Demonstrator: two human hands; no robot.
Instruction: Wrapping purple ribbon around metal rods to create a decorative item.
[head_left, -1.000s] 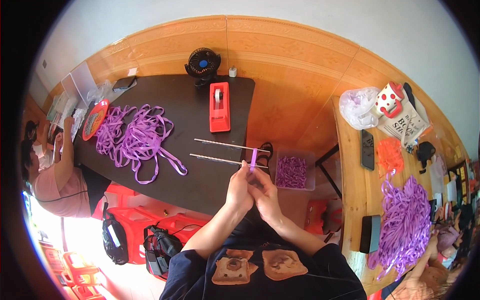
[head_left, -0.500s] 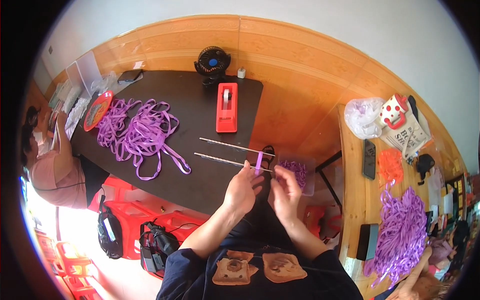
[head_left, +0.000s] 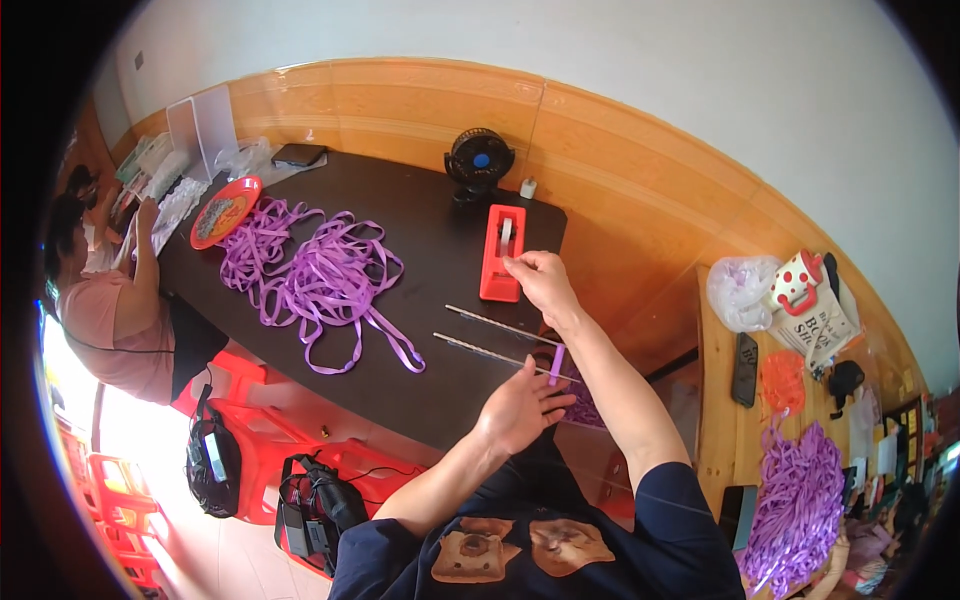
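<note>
My right hand (head_left: 545, 290) reaches over the near end of a red tape dispenser (head_left: 491, 281) with a roll of clear tape (head_left: 507, 236) in it. Its thumb and fingers are pinched together by the dispenser's front; whatever lies between them is too small to make out. Lower down, my left hand (head_left: 515, 410) is turned palm up with its fingers spread. Beside its thumb, two thin rods (head_left: 480, 349) stick out past the table edge, side by side. A short purple ribbon strip (head_left: 557, 363) spans the rods near their right ends.
Loose purple ribbon (head_left: 335, 265) lies heaped on the dark table (head_left: 400, 400), beside a red plate (head_left: 225, 213). A black fan (head_left: 479, 160) stands behind the dispenser. Right, a wooden table (head_left: 720, 440) bears a phone (head_left: 745, 370) and more ribbon (head_left: 797, 505). A person (head_left: 120, 290) sits far left.
My right hand has left the ribbon strip and moved up to the tape dispenser. My left hand stays by the rods, its fingers spread wider. The whole view has shifted.
</note>
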